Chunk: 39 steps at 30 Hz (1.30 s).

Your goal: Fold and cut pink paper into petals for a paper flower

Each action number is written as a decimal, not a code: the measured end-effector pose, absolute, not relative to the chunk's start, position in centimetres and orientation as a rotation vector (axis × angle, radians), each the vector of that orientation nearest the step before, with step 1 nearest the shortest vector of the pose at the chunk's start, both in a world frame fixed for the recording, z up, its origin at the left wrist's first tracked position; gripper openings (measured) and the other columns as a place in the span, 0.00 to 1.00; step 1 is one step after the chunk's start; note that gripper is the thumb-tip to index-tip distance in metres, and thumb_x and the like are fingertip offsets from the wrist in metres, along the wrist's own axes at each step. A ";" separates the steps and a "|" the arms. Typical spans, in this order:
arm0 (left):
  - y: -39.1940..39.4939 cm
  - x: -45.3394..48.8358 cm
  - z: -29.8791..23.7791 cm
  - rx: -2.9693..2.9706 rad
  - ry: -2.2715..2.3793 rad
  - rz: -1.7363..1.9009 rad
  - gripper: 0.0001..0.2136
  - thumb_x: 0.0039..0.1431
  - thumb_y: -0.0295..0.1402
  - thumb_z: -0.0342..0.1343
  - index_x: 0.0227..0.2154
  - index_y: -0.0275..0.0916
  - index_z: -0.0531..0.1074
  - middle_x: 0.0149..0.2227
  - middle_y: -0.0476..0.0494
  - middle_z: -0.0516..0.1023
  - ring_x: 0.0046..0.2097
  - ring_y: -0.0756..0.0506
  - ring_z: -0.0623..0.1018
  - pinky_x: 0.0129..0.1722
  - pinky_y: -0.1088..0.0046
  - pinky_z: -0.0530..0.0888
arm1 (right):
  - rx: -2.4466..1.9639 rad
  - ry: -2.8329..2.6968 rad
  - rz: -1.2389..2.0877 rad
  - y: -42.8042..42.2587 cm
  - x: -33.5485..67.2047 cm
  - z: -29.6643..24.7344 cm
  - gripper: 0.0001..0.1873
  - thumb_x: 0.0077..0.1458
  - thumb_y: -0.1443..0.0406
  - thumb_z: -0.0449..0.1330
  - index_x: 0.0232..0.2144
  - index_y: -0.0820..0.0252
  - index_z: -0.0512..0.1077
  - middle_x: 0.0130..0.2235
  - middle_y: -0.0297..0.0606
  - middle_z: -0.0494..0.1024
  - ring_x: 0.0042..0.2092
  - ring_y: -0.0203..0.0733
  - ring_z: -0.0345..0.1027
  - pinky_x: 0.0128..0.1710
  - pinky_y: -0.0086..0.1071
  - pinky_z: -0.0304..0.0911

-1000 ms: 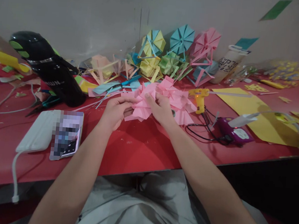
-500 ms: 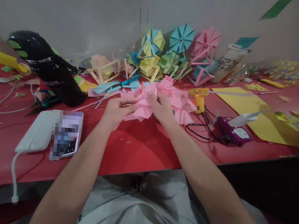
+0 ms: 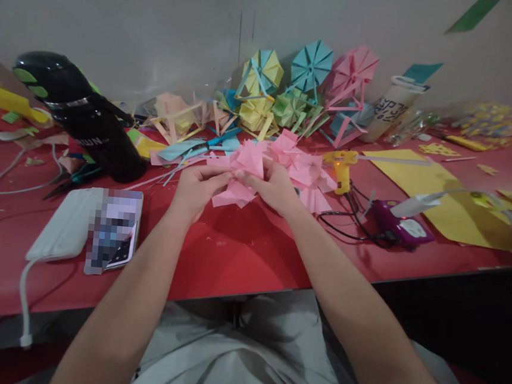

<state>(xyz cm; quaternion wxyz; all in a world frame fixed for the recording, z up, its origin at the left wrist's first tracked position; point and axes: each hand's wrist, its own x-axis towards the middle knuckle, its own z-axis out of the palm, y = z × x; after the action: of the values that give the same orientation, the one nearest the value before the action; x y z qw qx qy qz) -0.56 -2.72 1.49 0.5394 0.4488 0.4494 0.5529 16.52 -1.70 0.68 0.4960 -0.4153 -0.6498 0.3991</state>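
Both hands meet over the middle of the red table. My left hand and my right hand pinch a folded pink paper piece between their fingertips, a little above the tabletop. Just behind it lies a heap of similar pink folded pieces. A yellow glue gun stands right of the heap, its orange light on.
Folded paper pinwheels in yellow, blue, green and pink lean against the wall. A black bottle lies at the left, a phone on a white power bank nearer me. Yellow sheets and a purple device lie at the right.
My fingertips have drawn closer together on the pink piece, and its folds have bunched up and risen slightly. The arms have stayed in place.
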 end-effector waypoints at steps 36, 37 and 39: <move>-3.0 -0.7 2.5 0.980 1.038 1.240 0.07 0.43 0.30 0.68 0.28 0.36 0.80 0.30 0.47 0.79 0.31 0.51 0.79 0.38 0.72 0.78 | -1.015 -1.594 0.959 -1.8 16.6 0.9 0.14 0.54 0.56 0.64 0.35 0.61 0.73 0.34 0.38 0.77 0.34 0.37 0.67 0.33 0.31 0.63; -3.0 -0.7 2.4 0.984 1.040 1.242 0.07 0.43 0.29 0.68 0.28 0.36 0.80 0.30 0.47 0.80 0.31 0.51 0.79 0.38 0.72 0.79 | -1.022 -1.598 0.949 -1.8 16.6 0.9 0.13 0.54 0.57 0.64 0.34 0.61 0.73 0.34 0.38 0.77 0.34 0.37 0.67 0.33 0.31 0.63; -3.0 -0.7 2.4 0.989 1.041 1.246 0.07 0.42 0.27 0.68 0.28 0.37 0.80 0.31 0.47 0.80 0.32 0.50 0.79 0.40 0.71 0.79 | -1.046 -1.606 0.940 -1.8 16.7 0.9 0.13 0.55 0.56 0.64 0.34 0.61 0.73 0.33 0.38 0.77 0.34 0.38 0.68 0.32 0.31 0.63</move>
<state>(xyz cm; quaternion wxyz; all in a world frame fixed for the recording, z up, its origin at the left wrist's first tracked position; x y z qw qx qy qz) -0.74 -2.99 2.38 0.5811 0.4235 0.4456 0.5333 16.68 -1.82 0.94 0.4825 -0.4292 -0.6590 0.3856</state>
